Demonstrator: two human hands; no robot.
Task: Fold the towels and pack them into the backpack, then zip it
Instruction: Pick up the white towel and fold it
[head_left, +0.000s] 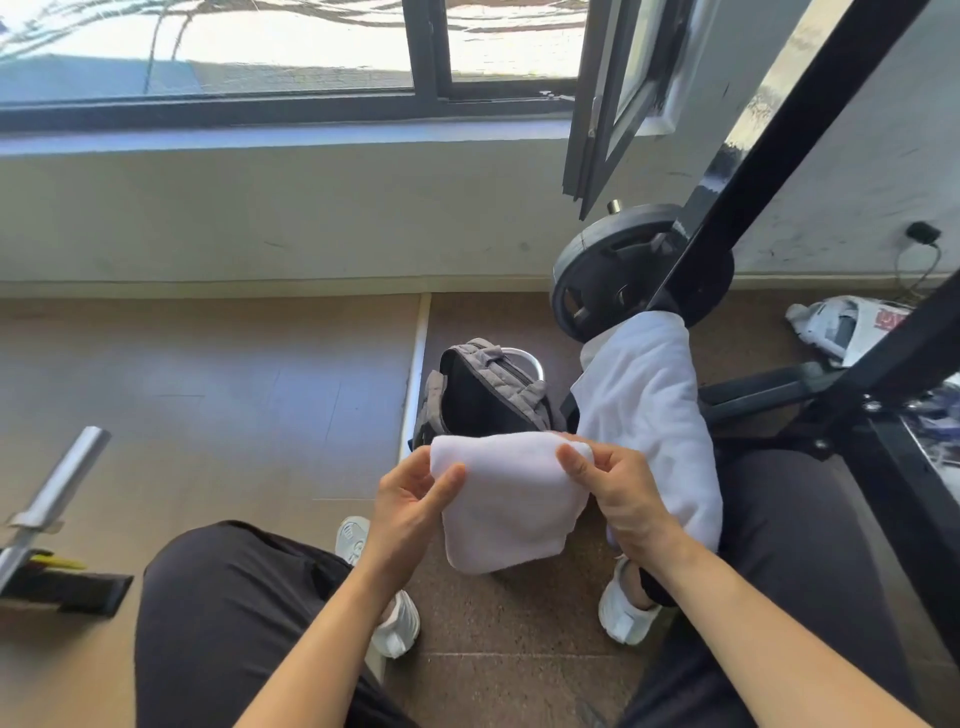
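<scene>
Head view, near to far: both hands hold a folded white towel (506, 501) above the floor (208, 374), between the knees. Left hand (413, 501) pinches its upper left corner, fingers closed on the cloth; right hand (621, 496) grips the upper right corner likewise. Just beyond, at 12 o'clock, the backpack (485, 397) stands open on the floor. A second towel (649, 410) drapes at 1 o'clock, beside the backpack. Farther off, a weight plate (618, 270) stands near the wall.
</scene>
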